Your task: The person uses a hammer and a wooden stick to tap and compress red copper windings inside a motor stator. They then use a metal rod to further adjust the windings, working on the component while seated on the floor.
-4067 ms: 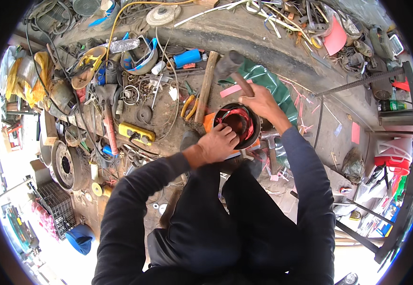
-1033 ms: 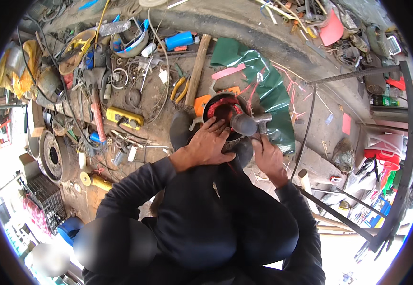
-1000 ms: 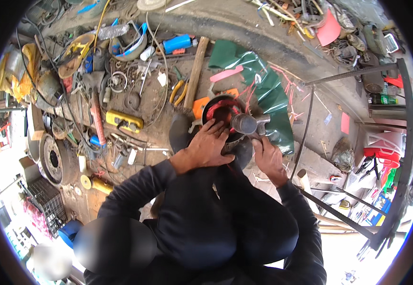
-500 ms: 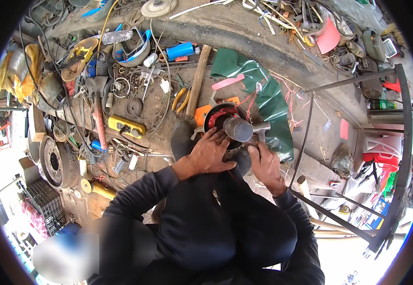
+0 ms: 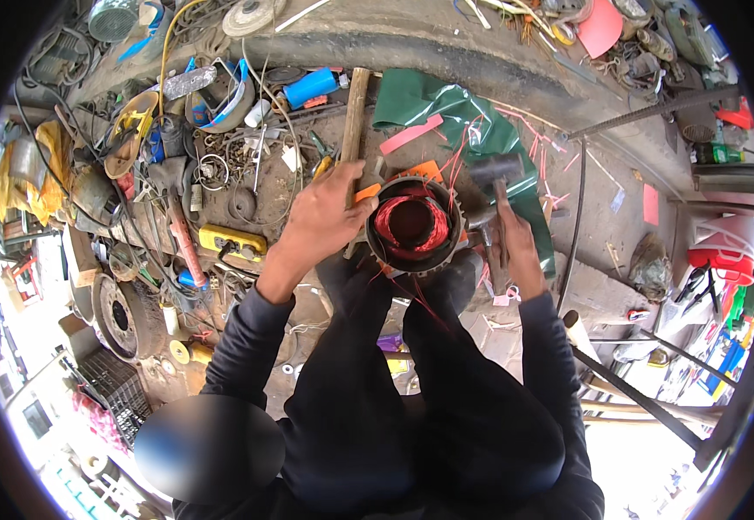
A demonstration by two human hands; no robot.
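My left hand [image 5: 325,212] is partly open at the lower end of a wooden stick [image 5: 356,113], fingertips over it and thumb toward a round metal motor housing [image 5: 446,236]. A ring of red wire windings [image 5: 411,198] lines the housing, and loose red leads hang toward my knees. My right hand [image 5: 520,243] grips the handle of a mallet-like hammer [image 5: 494,169] with a dark head, beside the housing. Another metal tool with a handle [image 5: 484,224] lies beneath that hand, partly hidden.
Green plastic sheet [image 5: 411,95] and orange pieces [image 5: 429,171] lie behind the housing. A yellow power strip [image 5: 231,243], long-handled tool [image 5: 182,234] and wheel rim [image 5: 121,321] are left. A dark metal frame [image 5: 645,407] and red container [image 5: 721,267] stand right.
My left hand has left the inside of the housing for the stick, up and left. The hammer has moved from over the windings to the right and up, uncovering them.
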